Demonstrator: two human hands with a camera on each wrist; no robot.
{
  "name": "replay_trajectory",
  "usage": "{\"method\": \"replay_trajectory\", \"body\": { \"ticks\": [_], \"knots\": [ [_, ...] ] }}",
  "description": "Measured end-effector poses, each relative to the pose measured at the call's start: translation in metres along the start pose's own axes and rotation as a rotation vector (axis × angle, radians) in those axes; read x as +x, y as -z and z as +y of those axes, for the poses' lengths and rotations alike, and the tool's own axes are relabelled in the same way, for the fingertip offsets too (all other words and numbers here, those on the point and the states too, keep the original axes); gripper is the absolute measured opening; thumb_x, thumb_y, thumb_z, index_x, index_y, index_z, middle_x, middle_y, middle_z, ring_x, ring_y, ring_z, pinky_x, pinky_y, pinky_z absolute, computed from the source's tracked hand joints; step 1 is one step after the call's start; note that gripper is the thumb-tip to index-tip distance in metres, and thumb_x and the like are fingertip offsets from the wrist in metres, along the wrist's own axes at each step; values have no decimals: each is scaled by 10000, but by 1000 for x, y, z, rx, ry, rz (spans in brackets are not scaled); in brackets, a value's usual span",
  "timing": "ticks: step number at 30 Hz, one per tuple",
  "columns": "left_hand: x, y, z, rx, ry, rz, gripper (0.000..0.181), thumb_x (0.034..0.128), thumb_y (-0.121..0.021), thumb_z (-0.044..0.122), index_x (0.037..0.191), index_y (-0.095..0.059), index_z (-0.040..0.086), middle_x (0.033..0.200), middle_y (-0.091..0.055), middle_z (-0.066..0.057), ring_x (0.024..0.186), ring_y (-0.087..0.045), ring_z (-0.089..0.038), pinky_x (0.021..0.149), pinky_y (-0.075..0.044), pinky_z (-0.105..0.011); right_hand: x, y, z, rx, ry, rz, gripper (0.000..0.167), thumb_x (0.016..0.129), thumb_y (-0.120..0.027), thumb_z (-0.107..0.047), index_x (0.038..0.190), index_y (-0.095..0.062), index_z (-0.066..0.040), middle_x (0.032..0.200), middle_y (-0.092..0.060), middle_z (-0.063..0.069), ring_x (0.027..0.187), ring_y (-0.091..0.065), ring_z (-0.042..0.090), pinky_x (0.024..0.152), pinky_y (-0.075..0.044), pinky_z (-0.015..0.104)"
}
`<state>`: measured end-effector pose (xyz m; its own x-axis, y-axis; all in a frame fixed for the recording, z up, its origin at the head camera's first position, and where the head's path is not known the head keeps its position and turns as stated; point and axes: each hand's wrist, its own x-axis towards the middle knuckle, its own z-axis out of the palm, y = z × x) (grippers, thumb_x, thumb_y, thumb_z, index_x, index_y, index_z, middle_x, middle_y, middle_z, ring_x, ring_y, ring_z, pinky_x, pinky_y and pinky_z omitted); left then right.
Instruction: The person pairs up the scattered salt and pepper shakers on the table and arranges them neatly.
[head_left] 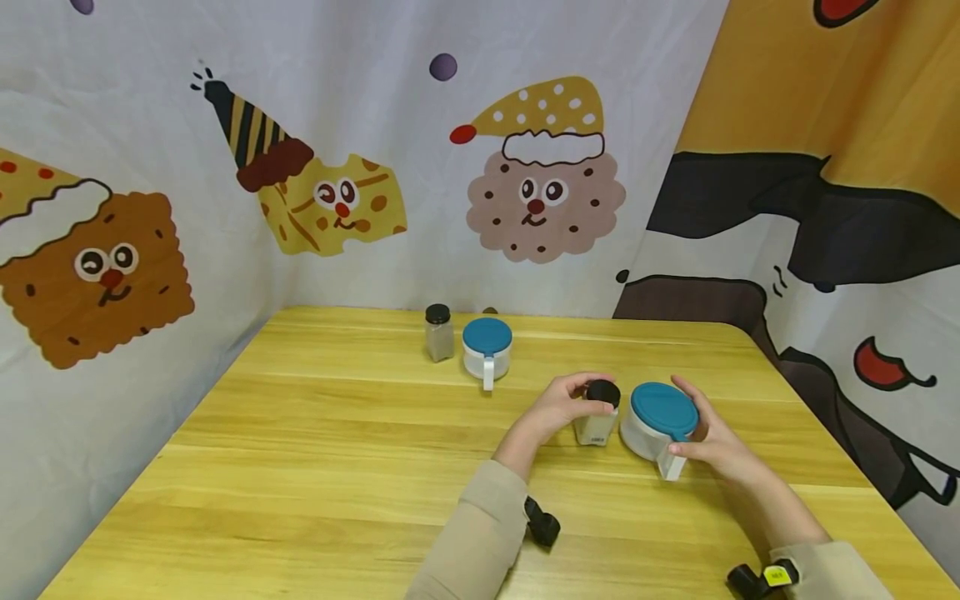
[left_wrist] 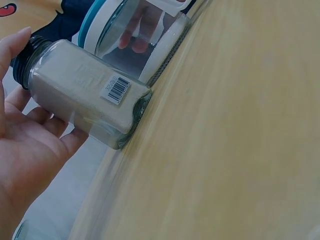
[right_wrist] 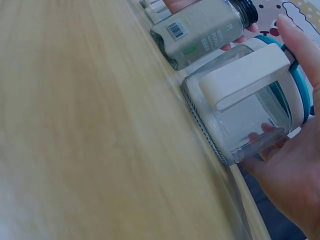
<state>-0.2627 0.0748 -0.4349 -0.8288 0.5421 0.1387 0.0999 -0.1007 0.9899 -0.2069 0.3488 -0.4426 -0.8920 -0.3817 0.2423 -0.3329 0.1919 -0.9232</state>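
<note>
Near the right side of the table, my left hand (head_left: 558, 408) holds a glass spice jar (left_wrist: 82, 85) by its upper part, thumb and fingers around it just at the black lid. Pale powder fills much of this jar, and a barcode label shows. Right beside it, my right hand (head_left: 716, 442) grips a clear glass seasoning pot (right_wrist: 240, 110) with a blue lid and a white handle, thumb on the near side and fingers around the far side. White contents lie low in the pot. Both vessels' bases appear to be on the tabletop.
Farther back on the wooden table (head_left: 300, 467) stand a second black-lidded spice jar (head_left: 439, 335) and a second blue-lidded pot (head_left: 487, 348), side by side. A printed cloth (head_left: 360, 50) with cartoon figures hangs behind the table's back edge.
</note>
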Motion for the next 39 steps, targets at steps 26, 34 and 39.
{"method": "replay_trajectory", "body": {
  "ticks": [26, 34, 39],
  "knots": [
    [-3, 5, 8, 19, -57, -43, 471, 877, -702, 93, 1329, -574, 128, 1359, -534, -81, 1097, -520, -60, 905, -434, -247, 5, -3, -6, 89, 134, 48, 783, 900, -568, 74, 1535, -147, -105, 1415, -371, -57, 1239, -382, 39, 929, -351, 137],
    [-6, 13, 7, 27, -42, -43, 462, 885, -698, 117, 1329, -576, 148, 1284, -577, 69, 1100, -523, -63, 911, -436, -255, 6, -3, -13, 147, 137, 80, 703, 942, -531, 39, 1528, -176, -121, 1426, -382, -4, 1284, -352, 47, 944, -327, 140],
    [-8, 19, 10, 33, -56, -57, 460, 888, -687, 87, 1331, -568, 125, 1263, -586, 83, 1120, -531, -79, 932, -430, -259, 8, -6, -19, 162, 115, 94, 665, 964, -512, 8, 1523, -185, -142, 1431, -370, 18, 1287, -355, 64, 939, -339, 143]
  ]
}}
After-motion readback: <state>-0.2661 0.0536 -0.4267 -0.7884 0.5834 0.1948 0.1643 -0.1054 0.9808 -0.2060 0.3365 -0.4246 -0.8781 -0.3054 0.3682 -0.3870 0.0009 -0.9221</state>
